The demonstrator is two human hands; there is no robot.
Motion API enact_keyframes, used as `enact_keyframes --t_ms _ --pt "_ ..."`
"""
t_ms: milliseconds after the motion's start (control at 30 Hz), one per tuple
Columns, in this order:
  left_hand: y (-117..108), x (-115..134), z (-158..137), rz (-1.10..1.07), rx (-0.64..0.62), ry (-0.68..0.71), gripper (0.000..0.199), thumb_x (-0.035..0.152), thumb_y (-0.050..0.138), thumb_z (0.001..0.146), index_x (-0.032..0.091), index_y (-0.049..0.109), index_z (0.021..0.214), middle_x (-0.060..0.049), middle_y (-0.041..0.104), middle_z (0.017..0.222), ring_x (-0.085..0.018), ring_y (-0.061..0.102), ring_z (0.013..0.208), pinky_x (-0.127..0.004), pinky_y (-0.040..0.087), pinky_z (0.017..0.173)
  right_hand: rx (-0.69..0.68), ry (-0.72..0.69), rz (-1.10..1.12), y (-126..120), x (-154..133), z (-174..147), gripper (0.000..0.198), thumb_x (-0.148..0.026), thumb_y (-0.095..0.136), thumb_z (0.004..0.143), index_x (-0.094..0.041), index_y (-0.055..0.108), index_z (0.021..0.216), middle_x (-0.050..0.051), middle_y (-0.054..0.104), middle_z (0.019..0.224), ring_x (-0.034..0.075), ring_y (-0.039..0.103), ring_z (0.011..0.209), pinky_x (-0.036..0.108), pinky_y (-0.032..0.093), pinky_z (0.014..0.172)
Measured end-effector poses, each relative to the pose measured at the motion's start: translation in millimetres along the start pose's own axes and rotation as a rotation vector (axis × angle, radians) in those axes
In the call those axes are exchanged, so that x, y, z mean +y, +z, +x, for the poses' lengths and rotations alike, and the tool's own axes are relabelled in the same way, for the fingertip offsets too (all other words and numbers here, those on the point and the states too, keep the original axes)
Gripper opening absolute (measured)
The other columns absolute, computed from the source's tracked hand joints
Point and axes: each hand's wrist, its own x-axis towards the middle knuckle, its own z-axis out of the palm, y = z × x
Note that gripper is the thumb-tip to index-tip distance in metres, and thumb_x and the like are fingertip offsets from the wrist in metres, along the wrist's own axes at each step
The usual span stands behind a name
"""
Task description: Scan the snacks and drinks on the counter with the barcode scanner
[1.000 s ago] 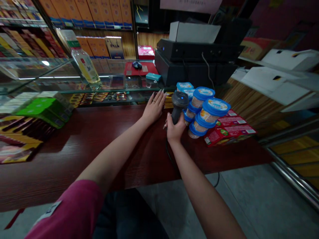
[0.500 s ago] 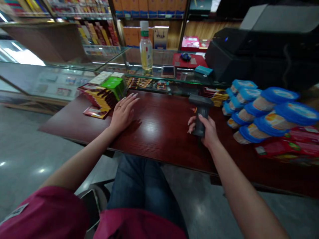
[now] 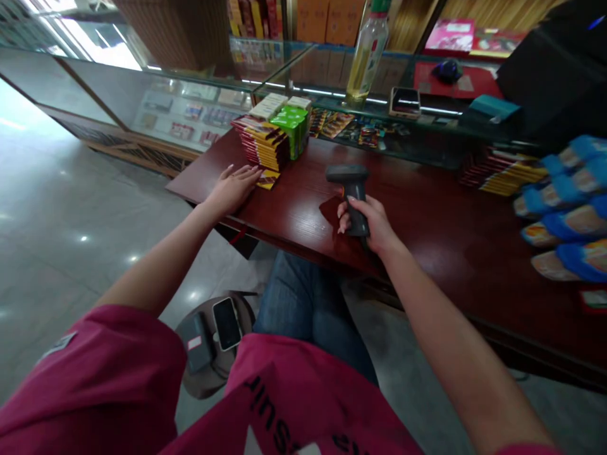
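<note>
My right hand (image 3: 372, 221) is wrapped round the grip of a dark barcode scanner (image 3: 349, 183), held above the brown desk (image 3: 303, 212) with its head toward the left. My left hand (image 3: 234, 188) lies palm down near the desk's front edge, fingers stretched out. Its fingertips reach over a flat red-and-yellow packet (image 3: 268, 179); whether they touch it I cannot tell. Just behind stands a stack of similar red-and-yellow packets (image 3: 262, 144), beside green boxes (image 3: 293, 126) and white boxes (image 3: 268, 106).
Behind the desk runs a glass counter with a bottle (image 3: 367, 60), a phone (image 3: 404, 102) and a teal box (image 3: 491, 112) on it. Blue-lidded tubs (image 3: 581, 218) and more packets (image 3: 502, 172) stand at right. A stool (image 3: 202, 382) holding another phone (image 3: 226, 323) is at lower left.
The view has swung left and down. My left hand has moved from beside the green boxes toward the front, to the flat packet. The scanner, still in my right hand, is nearer the packet stack.
</note>
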Motion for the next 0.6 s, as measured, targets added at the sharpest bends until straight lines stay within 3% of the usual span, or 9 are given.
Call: enact_keyframes --t_ms 100,167,333,433,600 --pt "-6 17 -6 -0.079 -0.052 0.164 0.042 0.033 0.061 0.099 0.033 0.071 0.140 -0.002 0.062 0.159 -0.029 0.033 0.165 -0.060 0.011 0.137 0.023 -0.005 -0.028 -4 0 -1 0.042 -0.054 0.082 0.079 -0.024 0.064 0.103 -0.002 0.070 0.075 0.013 0.062 0.048 0.027 0.052 0.047" --pt "-7 28 -8 -0.137 -0.116 0.229 0.042 0.037 0.065 0.099 0.031 0.072 0.141 -0.002 0.057 0.164 -0.030 0.031 0.166 -0.057 0.018 0.136 0.054 -0.008 -0.022 -8 0 -1 0.041 -0.053 0.079 0.081 -0.024 0.065 0.106 -0.002 0.069 0.077 0.013 0.061 0.049 0.029 0.054 0.049" --pt "7 47 0 -0.281 -0.132 0.196 0.041 0.044 0.067 0.101 0.030 0.073 0.139 -0.001 0.063 0.158 -0.028 0.046 0.158 -0.045 0.035 0.131 0.140 -0.010 -0.004 -19 1 4 0.039 -0.058 0.070 0.087 -0.024 0.068 0.107 0.000 0.068 0.082 0.013 0.059 0.051 0.029 0.053 0.050" --pt "21 58 10 -0.273 -0.102 0.194 0.040 0.041 0.068 0.101 0.029 0.072 0.139 -0.002 0.065 0.156 -0.029 0.050 0.155 -0.047 0.035 0.130 0.136 -0.020 -0.017 -25 2 7 0.039 -0.060 0.065 0.092 -0.025 0.068 0.109 0.001 0.066 0.081 0.013 0.059 0.052 0.029 0.052 0.050" --pt "45 91 37 -0.179 -0.057 0.276 0.042 0.026 0.061 0.103 0.019 0.069 0.144 -0.013 0.064 0.156 -0.036 0.052 0.152 -0.055 0.044 0.124 0.161 -0.082 -0.044 -36 -3 8 0.039 -0.062 0.063 0.094 -0.026 0.067 0.110 0.000 0.066 0.080 0.013 0.056 0.049 0.030 0.052 0.050"
